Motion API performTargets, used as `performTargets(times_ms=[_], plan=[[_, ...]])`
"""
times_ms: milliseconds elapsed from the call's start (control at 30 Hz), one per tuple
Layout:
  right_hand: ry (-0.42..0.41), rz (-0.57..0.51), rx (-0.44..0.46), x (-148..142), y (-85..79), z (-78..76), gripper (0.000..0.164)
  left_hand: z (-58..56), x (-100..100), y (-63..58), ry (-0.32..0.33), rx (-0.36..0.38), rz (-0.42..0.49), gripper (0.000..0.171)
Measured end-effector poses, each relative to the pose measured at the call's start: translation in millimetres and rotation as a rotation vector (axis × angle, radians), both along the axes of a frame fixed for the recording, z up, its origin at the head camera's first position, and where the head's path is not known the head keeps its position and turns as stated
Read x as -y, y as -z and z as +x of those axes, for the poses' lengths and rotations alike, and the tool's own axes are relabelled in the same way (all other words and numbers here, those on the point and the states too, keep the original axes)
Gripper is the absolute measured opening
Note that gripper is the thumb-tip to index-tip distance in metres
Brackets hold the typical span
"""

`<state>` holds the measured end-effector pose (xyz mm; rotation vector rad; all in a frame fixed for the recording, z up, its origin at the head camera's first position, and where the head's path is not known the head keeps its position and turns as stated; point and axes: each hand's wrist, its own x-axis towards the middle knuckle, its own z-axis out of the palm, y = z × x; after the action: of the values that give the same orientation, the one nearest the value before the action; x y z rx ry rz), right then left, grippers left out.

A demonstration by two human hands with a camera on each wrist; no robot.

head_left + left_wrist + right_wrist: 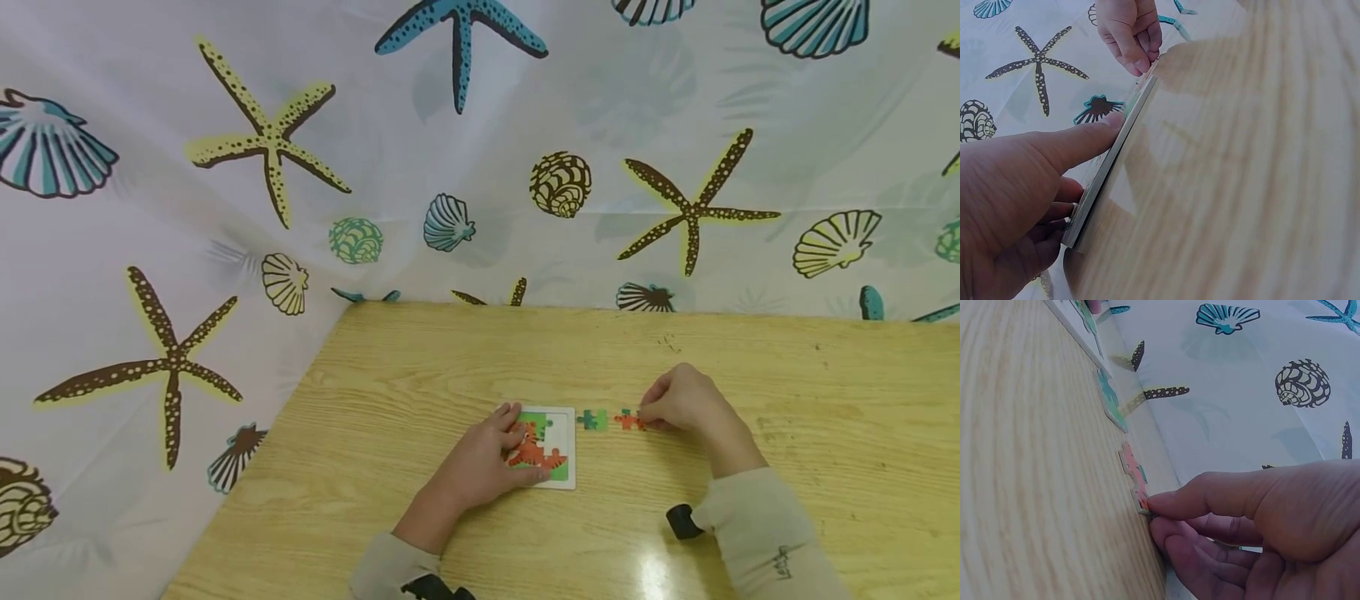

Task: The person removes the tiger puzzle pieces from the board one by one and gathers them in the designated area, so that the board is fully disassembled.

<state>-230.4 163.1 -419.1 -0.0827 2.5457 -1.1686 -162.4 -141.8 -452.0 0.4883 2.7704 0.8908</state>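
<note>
A small white-framed jigsaw puzzle (572,454) lies on the table, partly filled with orange-red and green pieces. My left hand (476,462) grips it from the left side, the thumb (1088,140) on the near edge and the fingers at the far left. My right hand (686,402) pinches the right end of a red puzzle piece (625,419) between thumb and fingertips; this piece (1135,469) is low at the tabletop. Between it and the frame lies a green puzzle piece (596,419). The left hand covers part of the picture.
The wood-grain table (420,358) stretches out around both hands. A white curtain (510,250) printed with starfish and shells borders its back and left edges. Black straps or mounts (682,522) sit at the sleeves.
</note>
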Motion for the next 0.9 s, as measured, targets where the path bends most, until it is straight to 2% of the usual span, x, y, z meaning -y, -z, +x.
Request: performTargets(times_ms=[267,500,733,900], plan=[[0.004,-0.028,0.027,-2,1.0,0.0,0.009,-0.5,0,1.7,0.038,-0.055,-0.029,0.077],[0.001,-0.052,0.045,-1,-0.5,-0.2,0.012,0.1,0,2.9,0.023,-0.036,-0.024,0.08],[-0.019,0.007,-0.002,-5,-10.8,0.3,0.02,-0.9,1,2.7,0.004,-0.019,-0.027,0.081],[-0.041,-0.071,0.013,-2,-12.0,3.0,0.019,-1.0,1,3.6,0.001,-0.014,-0.023,0.081]])
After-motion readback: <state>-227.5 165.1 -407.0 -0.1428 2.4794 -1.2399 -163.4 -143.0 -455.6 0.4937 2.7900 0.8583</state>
